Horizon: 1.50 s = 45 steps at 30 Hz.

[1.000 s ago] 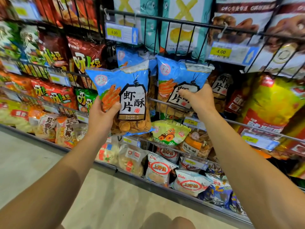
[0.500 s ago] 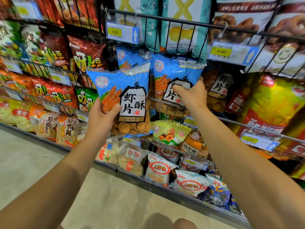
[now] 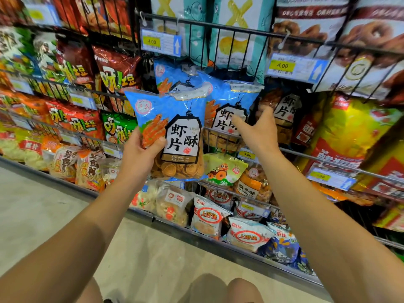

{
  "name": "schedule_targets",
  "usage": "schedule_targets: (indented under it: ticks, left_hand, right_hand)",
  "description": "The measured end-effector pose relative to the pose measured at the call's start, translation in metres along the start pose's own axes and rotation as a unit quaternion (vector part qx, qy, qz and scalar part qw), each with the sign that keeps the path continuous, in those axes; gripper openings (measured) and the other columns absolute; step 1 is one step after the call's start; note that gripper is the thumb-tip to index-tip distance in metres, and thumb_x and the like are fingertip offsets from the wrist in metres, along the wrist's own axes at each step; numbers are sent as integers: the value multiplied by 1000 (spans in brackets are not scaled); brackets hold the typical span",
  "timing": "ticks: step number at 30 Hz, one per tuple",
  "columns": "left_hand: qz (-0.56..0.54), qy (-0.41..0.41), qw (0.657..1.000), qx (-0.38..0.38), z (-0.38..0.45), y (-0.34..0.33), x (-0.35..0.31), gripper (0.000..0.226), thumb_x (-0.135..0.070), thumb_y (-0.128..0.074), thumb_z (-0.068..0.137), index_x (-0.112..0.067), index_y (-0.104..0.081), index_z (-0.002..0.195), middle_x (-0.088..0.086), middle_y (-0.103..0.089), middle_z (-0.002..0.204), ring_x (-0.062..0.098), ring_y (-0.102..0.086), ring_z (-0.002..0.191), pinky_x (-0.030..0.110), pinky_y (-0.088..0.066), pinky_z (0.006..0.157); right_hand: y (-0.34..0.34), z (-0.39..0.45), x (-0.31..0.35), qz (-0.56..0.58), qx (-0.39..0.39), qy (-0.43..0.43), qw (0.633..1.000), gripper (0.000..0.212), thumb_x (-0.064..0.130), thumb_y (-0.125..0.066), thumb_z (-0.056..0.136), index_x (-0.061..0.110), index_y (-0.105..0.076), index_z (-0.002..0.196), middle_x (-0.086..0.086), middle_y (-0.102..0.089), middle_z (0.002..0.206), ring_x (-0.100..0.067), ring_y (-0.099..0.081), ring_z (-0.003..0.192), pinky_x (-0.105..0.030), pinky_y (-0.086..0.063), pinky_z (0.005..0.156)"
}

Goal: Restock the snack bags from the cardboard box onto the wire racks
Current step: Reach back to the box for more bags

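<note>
1. Two blue prawn-cracker bags concern us here: the held bag [image 3: 175, 136] in front of the shelves, and the racked bag [image 3: 227, 110] standing upright in the wire rack [image 3: 220, 132] behind it.
2. Our left hand [image 3: 142, 154] grips the held bag at its lower left edge, thumb across the front beside the black-and-white label, fingers curled behind it. The bag stands upright, clear of the rack.
3. Our right hand [image 3: 260, 132] is spread, fingers straight and apart. Its forefinger reaches the label of the racked bag; we cannot tell whether it touches. It holds nothing.
4. The racked bag sits behind the rack's front wires, leaning slightly right. A third blue bag [image 3: 172, 77] shows behind and above the held one.
5. Just right of the racked bag stands a dark bag [image 3: 282, 114] with a like label, and beyond it a large yellow bag [image 3: 354, 136].
6. A yellow price tag [image 3: 160, 41] reading 4.00 hangs from the rack above.
7. Below, white and red snack bags [image 3: 207, 217] fill the lower rack, beside the pale floor [image 3: 39, 219].
</note>
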State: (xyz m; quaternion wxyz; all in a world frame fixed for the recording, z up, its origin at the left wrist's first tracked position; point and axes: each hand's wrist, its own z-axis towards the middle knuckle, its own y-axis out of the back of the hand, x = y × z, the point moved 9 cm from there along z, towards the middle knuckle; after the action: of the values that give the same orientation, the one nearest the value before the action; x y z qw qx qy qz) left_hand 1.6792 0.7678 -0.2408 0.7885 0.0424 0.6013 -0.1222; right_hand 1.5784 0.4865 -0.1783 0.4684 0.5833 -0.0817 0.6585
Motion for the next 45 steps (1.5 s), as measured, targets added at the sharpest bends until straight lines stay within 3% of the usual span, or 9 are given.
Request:
schedule_targets:
  ticks: [6, 9, 12, 16, 20, 25, 31, 38, 45]
  left_hand:
    - [-3, -20, 993, 118, -20, -78, -9, 33, -17, -72, 91, -31, -59, 117, -11, -71, 111, 8, -68, 105, 30, -55, 88]
    - [17, -60, 984, 165, -30, -126, -27, 40, -10, -69, 92, -24, -54, 127, -12, -68, 111, -1, -67, 100, 22, -55, 84]
    - [28, -85, 972, 218, -32, -160, -38, 62, -35, -77, 86, -43, -43, 138, -9, -61, 132, 2, -60, 119, 34, -50, 103]
    - [151, -130, 962, 187, -29, -165, -27, 70, -55, -63, 86, -40, -35, 148, -7, -49, 146, 10, -46, 133, 40, -40, 110]
    - [429, -177, 865, 191, -20, -166, 1, 82, -67, -49, 82, -31, -33, 154, 4, -39, 153, 27, -26, 144, 46, -25, 118]
    - [551, -169, 782, 236, -15, -173, 26, 83, -68, -51, 90, -36, -15, 158, 6, -17, 163, 29, -5, 151, 51, -11, 120]
    - [539, -279, 781, 148, -12, -170, 2, 73, -51, -55, 88, -28, -32, 153, 17, -31, 152, 36, -21, 144, 55, -23, 118]
    - [567, -217, 775, 177, 2, -172, 18, 77, -49, -60, 91, -31, -22, 156, 9, -22, 158, 29, -9, 151, 58, -13, 120]
    - [566, -208, 775, 187, 1, -170, 20, 82, -44, -63, 89, -31, -19, 157, 7, -17, 160, 28, -4, 152, 60, -19, 118]
  right_hand:
    - [-1, -49, -2, 145, 124, -37, 981, 77, 53, -70, 87, 23, -34, 148, 7, -53, 137, -13, -56, 120, -34, -49, 93]
    - [36, -51, 5, 153, 48, 9, 987, 59, 38, -83, 81, 27, -53, 130, 11, -66, 123, -9, -64, 111, -41, -54, 96]
    - [90, -51, 6, 171, -56, 28, 983, 35, 25, -83, 79, 28, -63, 108, 10, -73, 105, -8, -71, 98, -45, -59, 90]
    - [152, -50, 14, 207, -168, 59, 962, 53, 32, -84, 67, 14, -64, 113, 3, -74, 106, -11, -72, 96, -37, -59, 83]
    - [174, -47, 17, 212, -231, 111, 943, 47, 18, -83, 71, 17, -58, 112, 6, -71, 105, -4, -70, 96, -27, -56, 83]
    - [147, -31, -1, 188, -206, 98, 955, 44, -2, -78, 81, 10, -55, 117, 10, -67, 104, 10, -66, 89, -16, -53, 79]
    - [137, -10, -21, 184, -196, 71, 960, 43, 1, -76, 84, 12, -56, 120, 10, -67, 107, 10, -66, 92, -16, -54, 81]
    - [110, 5, -55, 57, -52, 33, 997, 35, 13, -72, 92, 17, -62, 126, 6, -69, 118, -8, -66, 108, -37, -54, 96]
    - [108, -15, -66, 18, -132, -34, 991, 90, 34, -83, 81, 17, -28, 149, 7, -54, 128, 6, -60, 96, -24, -51, 87]
